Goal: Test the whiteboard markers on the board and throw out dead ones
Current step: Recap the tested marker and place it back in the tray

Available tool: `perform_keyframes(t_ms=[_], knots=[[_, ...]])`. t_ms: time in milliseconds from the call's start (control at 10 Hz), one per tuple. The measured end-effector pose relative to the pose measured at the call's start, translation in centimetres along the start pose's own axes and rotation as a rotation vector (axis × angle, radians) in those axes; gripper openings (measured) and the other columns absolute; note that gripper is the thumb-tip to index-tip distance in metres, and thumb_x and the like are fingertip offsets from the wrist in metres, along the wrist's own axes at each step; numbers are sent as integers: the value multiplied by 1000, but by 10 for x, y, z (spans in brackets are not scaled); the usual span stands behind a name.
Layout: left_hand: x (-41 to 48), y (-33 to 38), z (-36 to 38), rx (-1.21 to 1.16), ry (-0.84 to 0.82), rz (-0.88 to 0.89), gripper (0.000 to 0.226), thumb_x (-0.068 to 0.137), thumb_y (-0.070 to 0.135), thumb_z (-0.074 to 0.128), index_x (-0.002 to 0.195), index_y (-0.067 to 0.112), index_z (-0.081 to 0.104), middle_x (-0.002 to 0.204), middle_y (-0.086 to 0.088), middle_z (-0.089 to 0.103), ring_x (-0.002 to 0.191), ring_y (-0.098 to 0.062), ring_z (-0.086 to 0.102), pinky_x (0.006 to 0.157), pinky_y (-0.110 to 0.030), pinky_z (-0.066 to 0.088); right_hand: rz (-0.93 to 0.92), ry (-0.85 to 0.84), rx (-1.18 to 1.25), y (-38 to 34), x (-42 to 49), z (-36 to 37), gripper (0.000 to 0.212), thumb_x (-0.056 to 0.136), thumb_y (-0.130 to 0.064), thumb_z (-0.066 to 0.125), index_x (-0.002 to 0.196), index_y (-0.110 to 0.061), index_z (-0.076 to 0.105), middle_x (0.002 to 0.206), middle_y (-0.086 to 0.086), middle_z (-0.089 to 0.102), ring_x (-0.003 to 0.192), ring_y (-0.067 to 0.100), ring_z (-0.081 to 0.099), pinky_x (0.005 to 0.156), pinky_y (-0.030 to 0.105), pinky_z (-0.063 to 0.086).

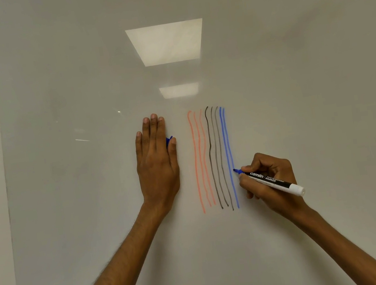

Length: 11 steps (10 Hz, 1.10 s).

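Now my right hand [272, 166] pinches the blue marker [269, 179] near its nib for control, tip on the board [306, 75] at the right blue lines [225, 141]; my left hand [158, 168], fingers straight and together, braces flat, tucking the cap [169, 141] ready under the thumb

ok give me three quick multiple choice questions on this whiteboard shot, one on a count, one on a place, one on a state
1. How many orange lines are drawn?
A) one B) three C) five
2. Where is the marker tip?
A) on the orange lines B) at the blue lines C) above every line
3. How does the left hand lie?
A) flat on the whiteboard B) in a fist C) gripping the marker

Answers: 1 B, three orange strokes show; 2 B, the blue tip meets the right-hand blue stroke; 3 A, its fingers are straight against the board, and it is the right hand that grips the marker.
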<state>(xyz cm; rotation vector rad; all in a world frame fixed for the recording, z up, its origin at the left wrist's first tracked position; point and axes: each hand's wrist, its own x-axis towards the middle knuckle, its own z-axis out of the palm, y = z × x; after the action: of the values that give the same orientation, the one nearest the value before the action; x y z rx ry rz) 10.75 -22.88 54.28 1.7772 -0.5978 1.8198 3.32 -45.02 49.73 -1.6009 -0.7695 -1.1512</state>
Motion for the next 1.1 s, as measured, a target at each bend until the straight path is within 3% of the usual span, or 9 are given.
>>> perform_keyframes(t_ms=[200, 400, 500, 600, 700, 900, 1000, 1100], knots=[[0, -1, 0, -1, 2, 2, 52, 108, 24, 36, 155, 7, 25, 164, -6, 22, 153, -15, 12, 126, -35, 9, -33, -37, -64, 4, -12, -4, 22, 70, -18, 72, 64, -1, 60, 59, 8, 60, 44, 25, 61, 42, 37, 52], [-1, 0, 0, -13, 5, 0, 52, 108, 23, 37, 155, 6, 26, 163, -7, 22, 153, -14, 12, 126, -35, 9, -51, -89, -80, 7, -20, -10, 15, 71, -28, 71, 64, -19, 61, 56, -3, 58, 46, 22, 61, 47, 27, 51], [-1, 0, 0, -18, 6, 0, 52, 107, 22, 38, 155, 6, 26, 163, -7, 23, 153, -15, 12, 126, -36, 9, -59, -119, -99, 7, -23, -12, 10, 71, -29, 71, 67, -28, 62, 58, -6, 58, 46, 22, 61, 43, 34, 51], [-2, 0, 1, -14, 7, 5, 52, 108, 22, 38, 155, 6, 26, 163, -7, 23, 153, -15, 13, 126, -37, 10, -48, -158, -103, 8, -25, -14, 13, 70, -28, 71, 66, -34, 61, 58, -11, 57, 46, 16, 58, 42, 32, 50], [-1, -1, 1, -10, 7, 5, 52, 108, 22, 38, 155, 6, 26, 163, -7, 23, 153, -15, 13, 126, -38, 10, -26, -209, -122, 9, -27, -16, 13, 70, -26, 71, 65, -28, 60, 58, -14, 56, 47, 11, 57, 46, 22, 48], [-2, 0, 0, -5, 9, 2, 51, 107, 22, 38, 155, 5, 26, 163, -7, 23, 153, -16, 13, 126, -39, 11, 8, -276, -146, 8, -32, -18, 23, 71, -25, 70, 60, -38, 55, 55, -16, 53, 45, 5, 51, 47, 15, 43], [-2, 0, 0, -5, 9, 1, 52, 107, 22, 38, 155, 6, 26, 163, -7, 23, 153, -15, 13, 126, -38, 11, 14, -286, -156, 7, -33, -17, 19, 69, -24, 70, 58, -29, 55, 55, -15, 53, 44, 6, 51, 45, 17, 43], [-2, 1, 0, -2, 9, 4, 52, 107, 22, 38, 155, 5, 26, 163, -8, 24, 153, -15, 13, 126, -37, 11, 110, -223, -47, 3, -33, -18, 19, 70, -12, 74, 60, -13, 58, 55, 2, 58, 42, 14, 55, 39, 27, 46]])
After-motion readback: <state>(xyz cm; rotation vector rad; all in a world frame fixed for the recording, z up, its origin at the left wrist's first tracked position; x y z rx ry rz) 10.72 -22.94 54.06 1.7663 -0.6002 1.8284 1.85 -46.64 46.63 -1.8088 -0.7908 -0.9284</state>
